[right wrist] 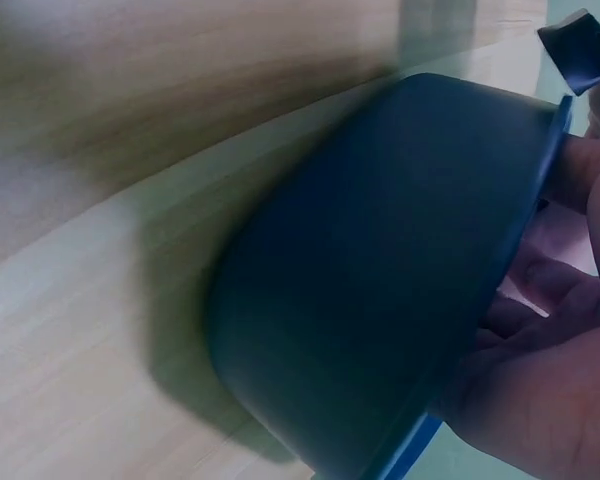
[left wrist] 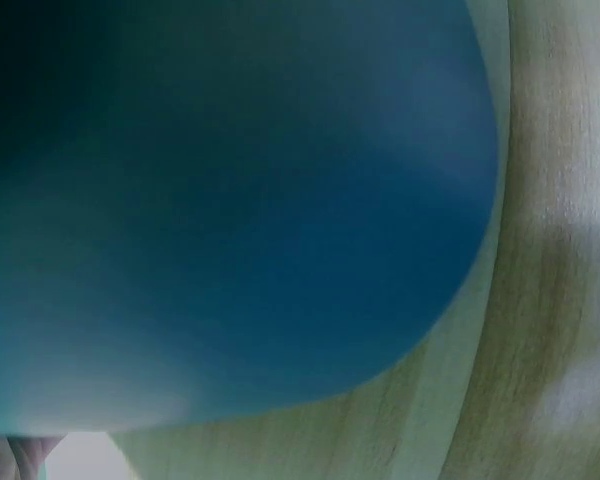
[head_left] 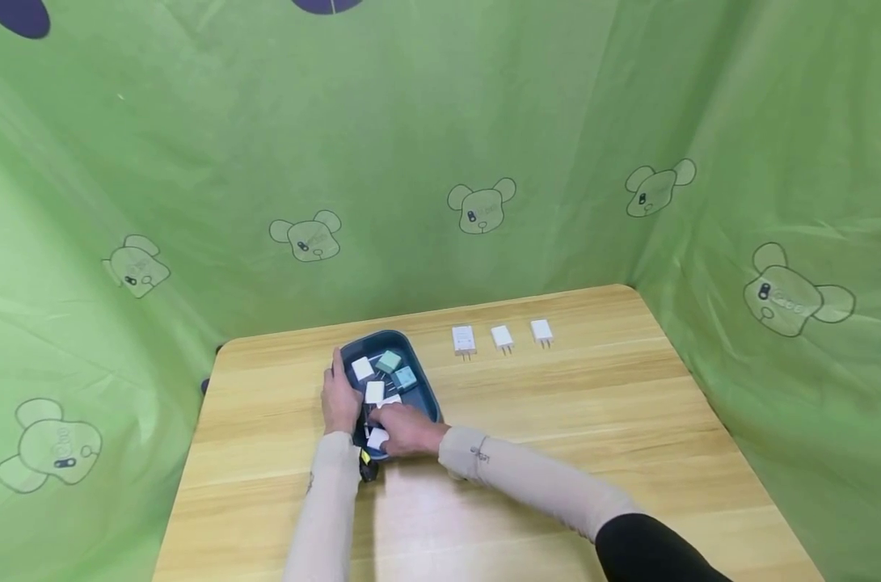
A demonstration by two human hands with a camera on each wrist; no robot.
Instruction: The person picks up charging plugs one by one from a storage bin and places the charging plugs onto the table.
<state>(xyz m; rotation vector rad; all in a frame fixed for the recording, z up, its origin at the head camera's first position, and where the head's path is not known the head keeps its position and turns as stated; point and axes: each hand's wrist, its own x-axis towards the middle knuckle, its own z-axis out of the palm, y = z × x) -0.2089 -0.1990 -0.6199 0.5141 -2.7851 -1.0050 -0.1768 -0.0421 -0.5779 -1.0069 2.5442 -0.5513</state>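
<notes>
A dark blue plastic tray (head_left: 424,390) stands on the table, with several white and green plug-in chargers in it, among them a green charger (head_left: 389,361) and a white charger (head_left: 363,369). My left hand (head_left: 341,398) grips the tray's left wall, fingers along the outside and thumb by the rim. The left wrist view is filled by the tray's blue outer wall (left wrist: 310,260). Over the near right rim, my right hand (head_left: 407,428) reaches in, its fingers bent close around a white charger (head_left: 377,439). I cannot tell whether they pinch it.
Right of the tray, three white chargers lie in a row near the back edge: a larger charger (head_left: 463,339), a middle charger (head_left: 502,337) and a right-hand charger (head_left: 541,330). A green curtain (head_left: 557,121) surrounds the wooden table (head_left: 593,428).
</notes>
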